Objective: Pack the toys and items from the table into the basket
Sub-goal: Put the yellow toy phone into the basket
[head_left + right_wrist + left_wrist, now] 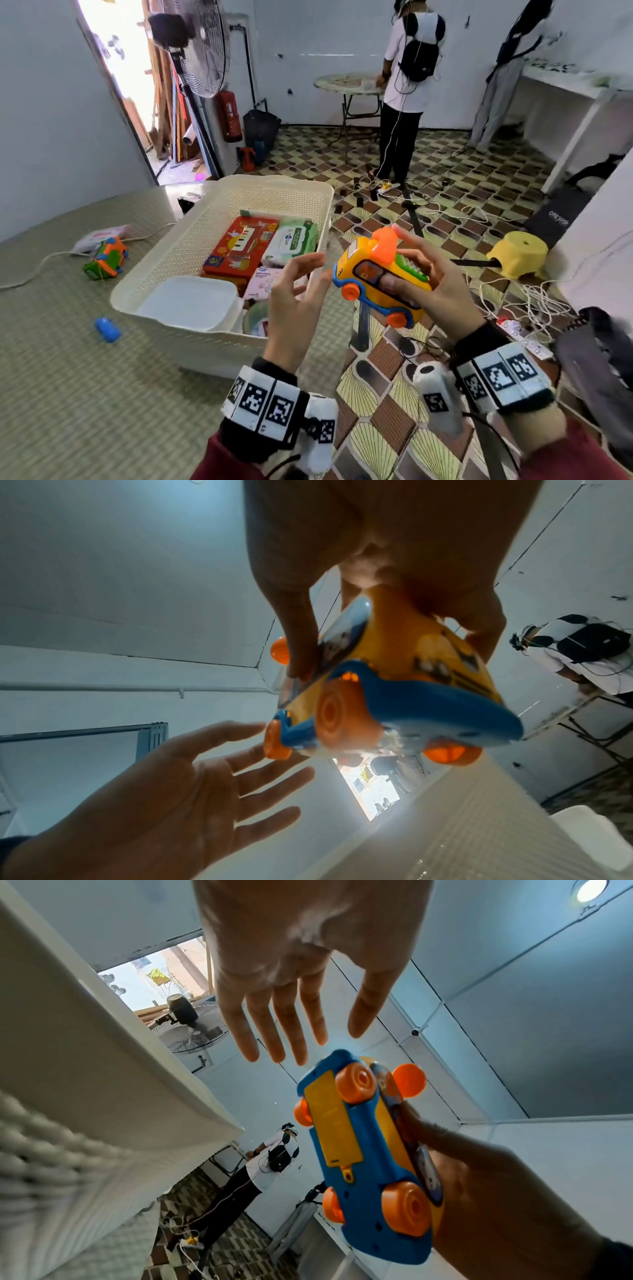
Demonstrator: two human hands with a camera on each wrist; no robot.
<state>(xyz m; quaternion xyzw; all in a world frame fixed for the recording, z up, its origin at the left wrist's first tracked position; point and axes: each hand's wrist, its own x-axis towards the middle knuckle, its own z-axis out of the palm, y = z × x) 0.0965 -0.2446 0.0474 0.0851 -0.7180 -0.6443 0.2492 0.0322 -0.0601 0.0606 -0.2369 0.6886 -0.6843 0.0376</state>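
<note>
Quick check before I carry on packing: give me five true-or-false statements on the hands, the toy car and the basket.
1. The right hand grips the yellow-and-blue plastic toy car with orange wheels. True.
2. The left hand holds the car too. False: it is open, beside the car.
3. The white lattice plastic basket is empty. False: a red box and a wipes pack lie inside.
4. A small blue toy lies on the table outside the basket. True.
5. The car sits in the basket. False: it is held in the air.

Doorway [113,68] glare; wide-angle edge distortion
</note>
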